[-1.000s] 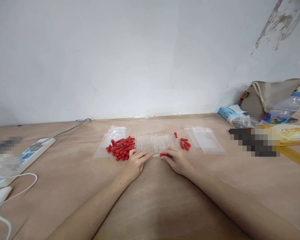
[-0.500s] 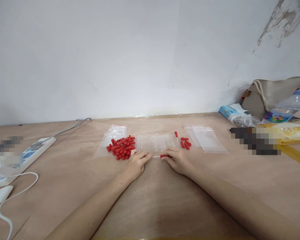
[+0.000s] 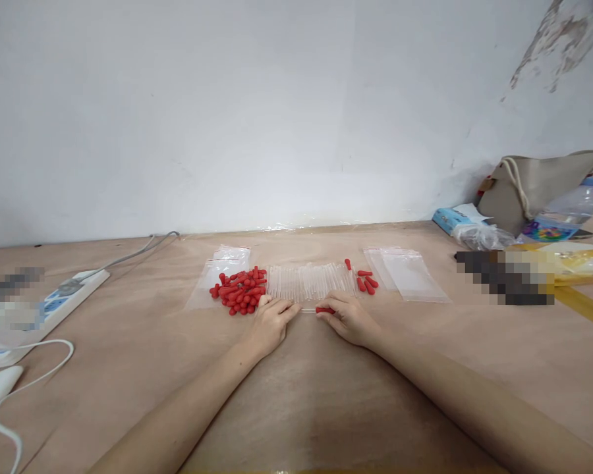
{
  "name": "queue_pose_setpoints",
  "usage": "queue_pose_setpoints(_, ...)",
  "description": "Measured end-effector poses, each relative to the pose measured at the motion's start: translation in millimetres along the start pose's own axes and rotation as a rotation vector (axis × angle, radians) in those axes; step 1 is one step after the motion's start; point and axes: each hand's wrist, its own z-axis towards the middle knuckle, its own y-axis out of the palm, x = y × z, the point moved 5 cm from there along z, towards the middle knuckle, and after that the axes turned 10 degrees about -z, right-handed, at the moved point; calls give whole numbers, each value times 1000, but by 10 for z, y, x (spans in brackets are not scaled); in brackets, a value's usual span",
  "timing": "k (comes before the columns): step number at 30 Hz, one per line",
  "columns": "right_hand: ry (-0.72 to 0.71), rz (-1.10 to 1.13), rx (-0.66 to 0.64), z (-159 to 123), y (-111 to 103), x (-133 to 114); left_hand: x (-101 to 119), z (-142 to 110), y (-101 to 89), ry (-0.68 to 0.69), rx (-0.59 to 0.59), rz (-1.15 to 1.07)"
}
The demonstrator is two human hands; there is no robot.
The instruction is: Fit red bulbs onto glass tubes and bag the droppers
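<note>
A thin clear dropper tube [image 3: 308, 310] lies crosswise between my hands, low over the table. My left hand [image 3: 271, 322] is closed on its left end, fingers pressed together. With thumb and fingers, my right hand [image 3: 350, 319] pinches a red rubber bulb [image 3: 322, 310] at the tube's right end; whether the tube sits inside it is hidden by the fingers. Just beyond my hands is a row of clear tubes [image 3: 304, 282]. A pile of red bulbs [image 3: 240, 291] lies beside my left hand, and several loose red bulbs [image 3: 364, 274] lie past my right hand. One bulb [image 3: 348, 264] touches the row's right end.
Clear zip bags lie on both sides, a left one [image 3: 208, 276] and a right one [image 3: 410, 275]. Far left is a power strip [image 3: 82, 296] with a white cable [image 3: 34, 388]. At right stand a grey bag [image 3: 543, 184], a blue packet [image 3: 452, 222] and a plastic bottle [image 3: 573, 207].
Both hands keep nearly the same place and grip on the tube and bulb. The view has shifted very slightly; nothing else has visibly moved.
</note>
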Motion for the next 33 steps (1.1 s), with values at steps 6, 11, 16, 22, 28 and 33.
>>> queue_pose_setpoints(6,8,-111,12,20,-33,-22,-11,0,-27,16,67,-33)
queue_pose_setpoints(11,55,-202,116,31,-103,6,-46,11,-66,-2,141,-72)
queue_pose_setpoints(16,-89,-346,106,40,-76,-46,-16,-3,-43,3,138,-67)
queue_pose_setpoints(22,-129,-364,122,39,-73,-70,73,18,-41,22,128,-63)
queue_pose_setpoints(28,-152,-374,106,37,-57,-110,110,49,-27,52,102,-65)
queue_pose_setpoints(33,-152,-400,86,52,-34,-135,92,46,-1,42,80,-70)
